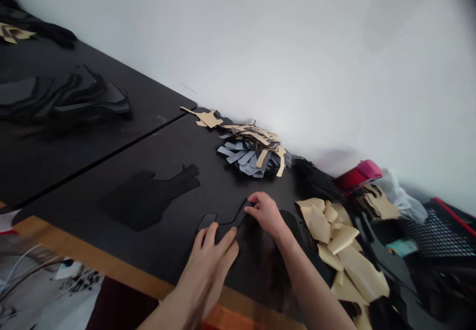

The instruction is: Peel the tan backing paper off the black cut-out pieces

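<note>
On the black tabletop lies a dark, flat cut-out piece with a notched outline. My left hand rests over its near edge, fingers stretched out and lying flat on it. At the piece's far right end, my right hand pinches the narrow tip between thumb and fingers. Another black cut-out of irregular shape, with a narrow split end, lies flat to the left of my hands. The underside of the held piece is hidden.
A heap of tan and grey strips sits near the wall. Crumpled tan paper is piled at the right, near a pink case and a mesh basket. Stacked dark pieces lie on the left table. A seam parts the tables.
</note>
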The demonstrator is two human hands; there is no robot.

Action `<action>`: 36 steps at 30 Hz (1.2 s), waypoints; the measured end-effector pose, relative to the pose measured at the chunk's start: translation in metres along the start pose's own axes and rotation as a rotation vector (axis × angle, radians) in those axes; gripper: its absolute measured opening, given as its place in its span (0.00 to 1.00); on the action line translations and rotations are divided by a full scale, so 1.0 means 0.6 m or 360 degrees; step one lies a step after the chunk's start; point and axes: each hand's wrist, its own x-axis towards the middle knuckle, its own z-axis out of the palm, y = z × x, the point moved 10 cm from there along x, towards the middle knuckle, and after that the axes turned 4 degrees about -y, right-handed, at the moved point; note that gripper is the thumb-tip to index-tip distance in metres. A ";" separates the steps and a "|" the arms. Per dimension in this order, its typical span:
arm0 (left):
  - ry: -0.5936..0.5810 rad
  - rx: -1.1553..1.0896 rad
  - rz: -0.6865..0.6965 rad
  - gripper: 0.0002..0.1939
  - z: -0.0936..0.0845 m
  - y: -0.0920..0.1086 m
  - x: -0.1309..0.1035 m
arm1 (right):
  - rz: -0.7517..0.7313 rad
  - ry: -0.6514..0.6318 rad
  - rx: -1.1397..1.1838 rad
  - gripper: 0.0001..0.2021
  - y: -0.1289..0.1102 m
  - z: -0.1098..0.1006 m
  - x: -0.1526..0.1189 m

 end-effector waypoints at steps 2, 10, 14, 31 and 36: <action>-0.0013 -0.0008 0.0009 0.19 0.003 0.000 0.000 | -0.0033 0.0032 -0.0030 0.06 -0.007 -0.003 -0.003; -0.0080 -0.0025 0.0026 0.18 -0.003 0.003 0.001 | -0.0104 -0.0013 -0.0159 0.04 -0.040 -0.009 -0.019; -0.0098 -0.0035 0.0065 0.20 -0.001 0.009 -0.001 | -0.0080 -0.0045 -0.0262 0.05 -0.045 -0.007 -0.023; -0.0123 0.0015 0.0074 0.19 0.005 0.008 -0.001 | -0.0084 0.0053 -0.0277 0.07 -0.023 0.001 0.004; -0.0113 -0.0042 0.0051 0.19 0.005 0.010 -0.004 | 0.0030 0.0078 -0.0108 0.09 -0.005 -0.004 0.010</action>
